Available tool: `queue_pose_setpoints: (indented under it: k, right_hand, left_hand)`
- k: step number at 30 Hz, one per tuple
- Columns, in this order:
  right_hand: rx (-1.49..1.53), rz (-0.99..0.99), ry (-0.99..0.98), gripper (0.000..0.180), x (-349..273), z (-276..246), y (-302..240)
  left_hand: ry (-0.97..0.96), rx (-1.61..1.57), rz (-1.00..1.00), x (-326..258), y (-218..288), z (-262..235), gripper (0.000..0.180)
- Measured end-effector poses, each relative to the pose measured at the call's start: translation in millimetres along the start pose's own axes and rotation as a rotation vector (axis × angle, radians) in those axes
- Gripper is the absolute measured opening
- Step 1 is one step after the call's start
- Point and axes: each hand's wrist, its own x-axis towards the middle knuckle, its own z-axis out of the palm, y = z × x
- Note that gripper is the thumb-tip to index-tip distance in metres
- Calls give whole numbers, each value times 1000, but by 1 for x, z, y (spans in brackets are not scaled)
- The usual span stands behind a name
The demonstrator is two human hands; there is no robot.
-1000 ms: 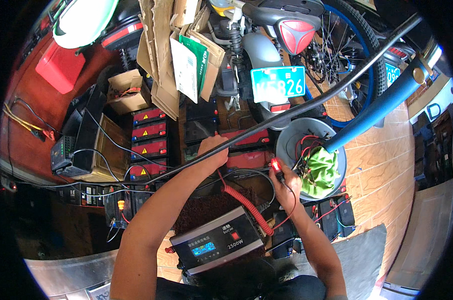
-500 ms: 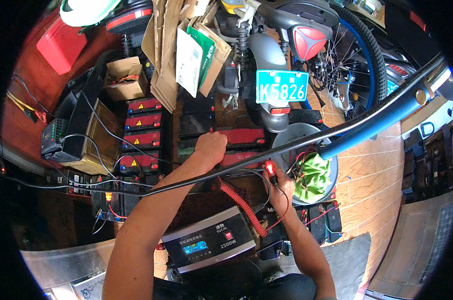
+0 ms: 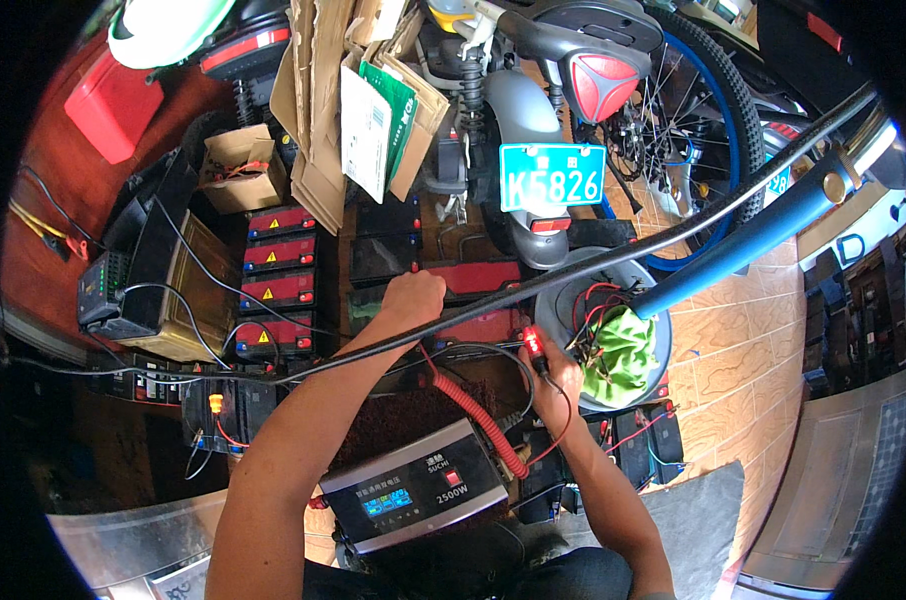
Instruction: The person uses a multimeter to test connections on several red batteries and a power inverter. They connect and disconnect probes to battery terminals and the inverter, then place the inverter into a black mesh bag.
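Observation:
My left hand (image 3: 413, 300) is closed at the left end of a red-topped battery (image 3: 470, 277). A small red tip shows by its knuckles, but what the fingers grip is hidden. In my right hand (image 3: 556, 385) is a pen-shaped tester probe (image 3: 533, 346) with a glowing red display. Its tip is by the right end of another red-topped battery (image 3: 488, 326); contact cannot be made out. A red coiled lead (image 3: 473, 410) runs from near my right wrist up toward my left forearm. Close to me lies a silver-black charger box (image 3: 413, 490) with a lit blue screen.
A black cable (image 3: 613, 258) and a blue tube (image 3: 733, 262) cross in front of the work. A grey bucket (image 3: 663, 360) holds a green cloth (image 3: 621, 360). Several red-topped batteries (image 3: 278, 255) stack at left. Beyond stand folded cardboard (image 3: 318, 120) and a scooter (image 3: 523, 110).
The whole view has shifted slightly, and both hands appear a little further left. Each hand keeps its grip, the left by the battery end and the right on the lit tester probe.

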Motion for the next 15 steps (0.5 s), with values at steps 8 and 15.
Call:
queue_pose_setpoints:
  k: [8, 15]
  right_hand:
    - [12, 30, -1, 36, 0, 0, -2]
    - [-23, 13, 2, 37, -3, 2, 2]
  left_hand:
    - [-69, -113, -37, 1, -2, -3, 12]
    - [-94, -9, -58, 4, -3, 4, 17]
